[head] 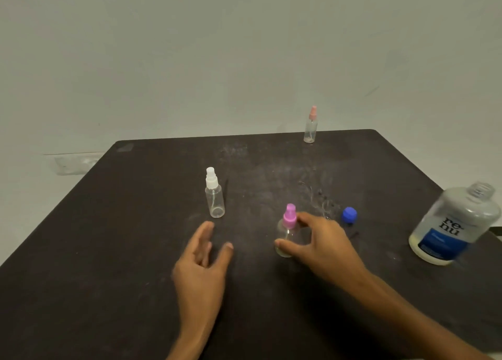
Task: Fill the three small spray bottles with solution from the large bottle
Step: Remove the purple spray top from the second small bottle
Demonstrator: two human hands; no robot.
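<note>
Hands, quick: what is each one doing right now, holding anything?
Left hand: open, fingers straight, holding nothing.
Right hand: fingers and thumb curled round the pink-capped spray bottle.

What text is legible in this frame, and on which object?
"renu": dark letters split over two lines, "re" above "nu", on the large bottle, above its blue label.
Fine print on the blue label: too small and blurred to read.
Small spray bottles with white cap, purple cap and pink cap: no text visible.
Blue cap: no text visible.
</note>
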